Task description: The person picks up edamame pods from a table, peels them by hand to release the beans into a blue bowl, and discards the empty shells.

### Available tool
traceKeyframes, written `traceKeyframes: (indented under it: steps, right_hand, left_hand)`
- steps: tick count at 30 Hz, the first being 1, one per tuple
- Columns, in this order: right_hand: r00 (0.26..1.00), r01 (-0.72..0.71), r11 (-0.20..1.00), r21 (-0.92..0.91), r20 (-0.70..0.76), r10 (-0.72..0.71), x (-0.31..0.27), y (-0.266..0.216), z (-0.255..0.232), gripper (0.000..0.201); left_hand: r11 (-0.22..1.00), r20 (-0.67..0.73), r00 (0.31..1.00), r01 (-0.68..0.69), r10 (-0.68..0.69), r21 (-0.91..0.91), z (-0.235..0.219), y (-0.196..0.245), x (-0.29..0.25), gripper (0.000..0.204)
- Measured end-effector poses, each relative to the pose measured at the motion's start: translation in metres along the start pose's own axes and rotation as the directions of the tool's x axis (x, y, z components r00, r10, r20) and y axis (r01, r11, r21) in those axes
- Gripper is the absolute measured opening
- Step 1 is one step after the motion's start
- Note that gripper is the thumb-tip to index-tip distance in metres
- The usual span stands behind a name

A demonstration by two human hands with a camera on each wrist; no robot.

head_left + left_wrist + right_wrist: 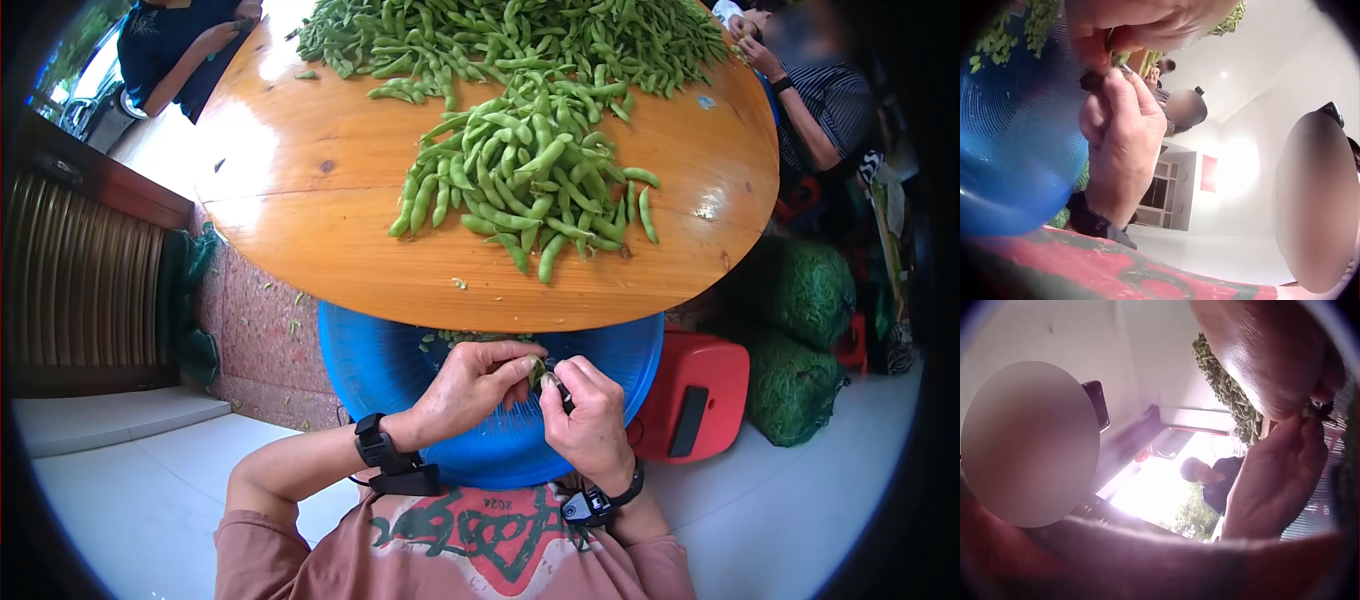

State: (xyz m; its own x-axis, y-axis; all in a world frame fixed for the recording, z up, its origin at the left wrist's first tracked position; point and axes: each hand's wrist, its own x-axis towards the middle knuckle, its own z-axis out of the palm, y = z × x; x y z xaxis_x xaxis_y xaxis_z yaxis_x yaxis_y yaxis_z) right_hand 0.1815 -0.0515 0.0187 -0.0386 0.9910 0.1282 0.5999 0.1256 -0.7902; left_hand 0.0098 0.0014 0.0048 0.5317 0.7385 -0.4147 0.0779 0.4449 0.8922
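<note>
In the head view my left hand [468, 390] pinches a green soybean pod [537, 374] between thumb and fingers, over the blue basin [345, 375]. My right hand [590, 418] meets it from the other side, its fingers curled round a small dark tool [568, 403]. The left wrist view shows a shiny metal tip [1125, 69] at the right fingertips, right by the pod; the tool's kind is mostly hidden by the fingers. Loose shelled green beans [994, 47] lie in the basin beneath the hands.
A wooden table [300, 215] overhangs the basin and bears a near pile of pods [530, 175] and a larger pile behind. A red stool [715, 375] and full green net sacks [795, 385] stand at right. Two other people are across the table.
</note>
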Motion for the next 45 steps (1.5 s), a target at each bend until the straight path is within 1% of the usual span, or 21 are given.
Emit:
traceKeyframes:
  steps: [2,4,6,13,16,18,19,21,23,28,31,33,35,37,38,39,40,41,42,43,45]
  right_hand:
    - [0.998,0.055,0.997,-0.057,-0.019,-0.056,0.000,0.005,0.008,0.011]
    - [0.993,0.104,0.988,-0.117,-0.040,-0.109,-0.001,0.007,0.014,0.013]
    - [0.994,0.104,0.966,-0.235,-0.015,-0.111,-0.003,0.007,0.018,0.016]
    - [0.994,0.110,0.949,-0.296,0.044,-0.101,-0.004,0.007,0.023,0.016]
    - [0.994,0.103,0.950,-0.293,0.009,-0.105,-0.002,0.009,0.023,0.015]
    - [0.984,0.106,0.979,-0.176,-0.123,-0.128,0.001,0.010,0.019,0.012]
    - [0.983,0.106,0.978,-0.180,-0.127,-0.130,0.001,0.010,0.017,0.012]
    - [0.981,0.030,0.995,-0.094,-0.186,-0.047,0.000,0.007,0.013,0.010]
    - [0.983,0.022,0.996,-0.083,-0.181,-0.036,0.000,0.002,0.010,0.011]
    - [0.978,0.067,0.995,-0.068,-0.195,-0.079,0.001,0.002,0.007,0.009]
    - [0.987,0.026,1.000,0.010,-0.156,-0.024,-0.002,0.008,-0.001,0.006]
    - [0.986,-0.155,0.973,0.173,-0.039,0.164,-0.006,0.016,-0.002,0.005]
    - [0.986,-0.149,0.970,0.191,-0.050,0.161,-0.005,0.017,0.000,0.006]
    - [0.986,-0.142,0.968,0.207,-0.062,0.158,-0.006,0.017,-0.001,0.008]
    - [0.942,-0.321,0.834,0.448,0.055,0.332,-0.007,0.016,-0.003,0.010]
    - [0.864,-0.478,0.611,0.631,0.211,0.458,-0.008,0.015,-0.006,0.013]
    - [0.864,-0.477,0.612,0.631,0.210,0.457,-0.007,0.014,-0.009,0.013]
    - [0.831,-0.522,0.473,0.710,0.299,0.469,-0.004,0.013,-0.013,0.014]
    - [0.797,-0.559,0.319,0.765,0.388,0.463,-0.003,0.013,-0.015,0.015]
    - [0.797,-0.559,0.320,0.765,0.389,0.462,-0.004,0.013,-0.014,0.015]
    - [0.901,-0.432,0.757,0.490,0.197,0.387,-0.007,0.014,-0.010,0.011]
  left_hand:
    - [0.995,-0.016,0.998,0.058,-0.060,-0.085,0.004,-0.006,0.002,0.027]
    - [0.950,-0.055,0.998,0.021,-0.040,-0.312,0.009,-0.015,0.006,0.028]
    - [0.944,-0.064,0.995,0.047,-0.072,-0.328,0.011,-0.017,0.008,0.028]
    - [0.904,-0.190,0.970,0.056,-0.149,-0.424,0.025,-0.025,0.015,0.030]
    - [0.865,-0.144,0.977,0.068,-0.160,-0.498,0.024,-0.021,0.014,0.029]
    - [0.873,-0.103,0.989,0.045,-0.108,-0.486,0.021,-0.025,0.015,0.028]
    - [0.880,-0.062,0.996,0.022,-0.058,-0.475,0.019,-0.025,0.017,0.027]
    - [0.900,-0.039,0.997,0.038,-0.060,-0.435,0.023,-0.014,0.012,0.028]
    - [0.941,0.007,0.998,0.061,-0.062,-0.334,0.023,-0.010,0.010,0.031]
    - [0.916,0.066,0.995,0.091,-0.071,-0.391,0.015,-0.019,0.011,0.025]
    - [0.887,0.125,0.987,0.143,-0.097,-0.439,0.010,-0.012,0.010,0.024]
    - [0.863,0.168,0.978,0.191,-0.126,-0.468,0.008,-0.013,0.011,0.023]
    - [0.866,0.148,0.987,0.130,-0.066,-0.482,0.010,-0.020,0.015,0.022]
    - [0.855,0.171,0.984,0.137,-0.057,-0.501,0.007,-0.021,0.015,0.022]
    - [0.842,0.193,0.980,0.144,-0.049,-0.519,0.004,-0.021,0.014,0.022]
    - [0.843,0.193,0.980,0.143,-0.048,-0.519,-0.001,-0.020,0.014,0.022]
    - [0.862,0.261,0.963,0.187,-0.066,-0.472,-0.008,-0.018,0.013,0.022]
    - [0.878,0.327,0.941,0.228,-0.087,-0.421,-0.013,-0.017,0.014,0.023]
    - [0.878,0.328,0.941,0.227,-0.087,-0.421,-0.015,-0.013,0.014,0.023]
    - [0.873,0.348,0.931,0.259,-0.112,-0.412,-0.016,-0.007,0.012,0.023]
    - [0.868,0.366,0.920,0.290,-0.138,-0.403,-0.016,-0.004,0.011,0.023]
